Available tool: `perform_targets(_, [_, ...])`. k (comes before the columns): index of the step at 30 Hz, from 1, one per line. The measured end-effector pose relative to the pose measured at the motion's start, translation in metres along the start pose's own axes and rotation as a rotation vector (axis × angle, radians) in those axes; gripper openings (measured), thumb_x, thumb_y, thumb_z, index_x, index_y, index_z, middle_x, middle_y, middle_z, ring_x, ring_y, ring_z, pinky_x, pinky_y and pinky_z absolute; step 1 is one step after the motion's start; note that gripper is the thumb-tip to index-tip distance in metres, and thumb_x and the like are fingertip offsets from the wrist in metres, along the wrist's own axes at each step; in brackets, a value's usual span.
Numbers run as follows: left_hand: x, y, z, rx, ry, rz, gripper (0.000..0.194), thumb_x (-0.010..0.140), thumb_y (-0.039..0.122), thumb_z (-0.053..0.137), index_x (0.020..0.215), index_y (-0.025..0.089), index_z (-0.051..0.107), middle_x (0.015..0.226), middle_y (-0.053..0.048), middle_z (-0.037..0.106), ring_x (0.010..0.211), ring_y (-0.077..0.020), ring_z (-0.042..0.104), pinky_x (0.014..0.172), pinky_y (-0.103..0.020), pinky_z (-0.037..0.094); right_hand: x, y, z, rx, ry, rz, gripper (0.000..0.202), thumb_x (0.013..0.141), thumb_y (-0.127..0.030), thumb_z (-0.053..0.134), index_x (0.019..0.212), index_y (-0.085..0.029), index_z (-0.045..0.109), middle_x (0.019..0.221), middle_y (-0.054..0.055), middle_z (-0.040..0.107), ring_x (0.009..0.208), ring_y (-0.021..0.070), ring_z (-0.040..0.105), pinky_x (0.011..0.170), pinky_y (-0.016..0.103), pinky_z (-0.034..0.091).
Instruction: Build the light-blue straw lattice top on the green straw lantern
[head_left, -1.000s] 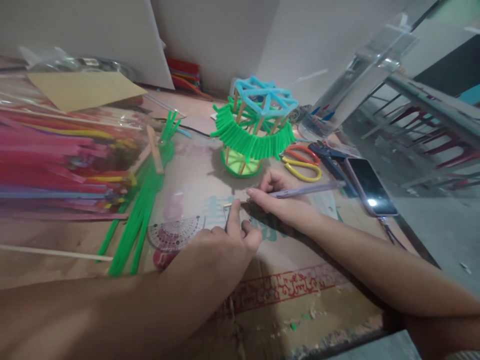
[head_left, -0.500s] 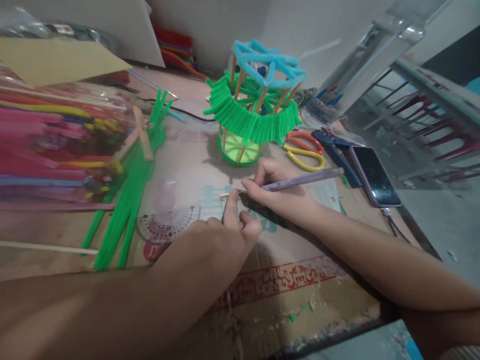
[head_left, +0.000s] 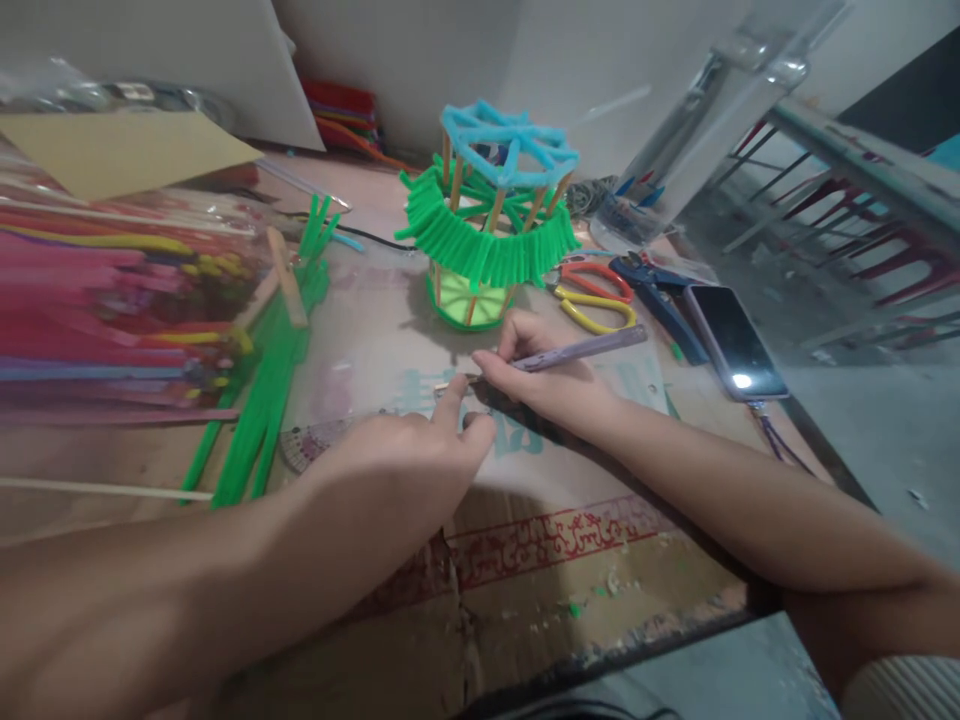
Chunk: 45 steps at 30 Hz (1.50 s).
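My right hand [head_left: 544, 370] is closed around a purple pen [head_left: 592, 347], its tip end hidden by the fingers. Just left of it, my left hand [head_left: 427, 430] presses its index finger on a small thin piece [head_left: 448, 386] lying on the printed sheet [head_left: 360, 340]; the other fingers are curled, and what may be under them is hidden. A clear protractor [head_left: 304, 445] lies partly under my left wrist. Behind both hands stands a round model with a light blue top frame [head_left: 514, 145], wooden posts and a green fringe [head_left: 487, 250].
Green pipe cleaners [head_left: 262, 400] with a wooden clip [head_left: 287, 278] lie left, beside bagged coloured ones [head_left: 90, 300]. On the right are scissors [head_left: 598, 312], blue-handled pliers [head_left: 667, 310], a phone [head_left: 735, 340] and a tall clear container [head_left: 667, 150].
The view has shifted slightly. My left hand has moved a little left and covers more of the protractor. The pen stays in my right hand. A bright reflection now shows on the phone.
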<state>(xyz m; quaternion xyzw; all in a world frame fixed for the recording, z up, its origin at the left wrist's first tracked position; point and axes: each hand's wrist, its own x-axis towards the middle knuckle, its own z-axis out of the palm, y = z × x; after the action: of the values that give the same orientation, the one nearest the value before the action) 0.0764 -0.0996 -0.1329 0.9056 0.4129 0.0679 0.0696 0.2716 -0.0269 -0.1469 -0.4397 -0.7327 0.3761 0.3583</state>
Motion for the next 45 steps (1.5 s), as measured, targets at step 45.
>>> perform_targets(45, [0.011, -0.003, -0.014, 0.241, -0.198, 0.065, 0.042, 0.088, 0.002, 0.044, 0.126, 0.012, 0.059, 0.138, -0.025, 0.061, 0.067, -0.0257, 0.074, 0.052, -0.034, 0.056, 0.001, -0.001, -0.001, -0.001, -0.032, 0.031, 0.034, 0.086, -0.037, 0.067, 0.069, -0.022, 0.043, 0.057, -0.007, 0.049, 0.053, 0.0085, 0.043, 0.050, 0.023, 0.031])
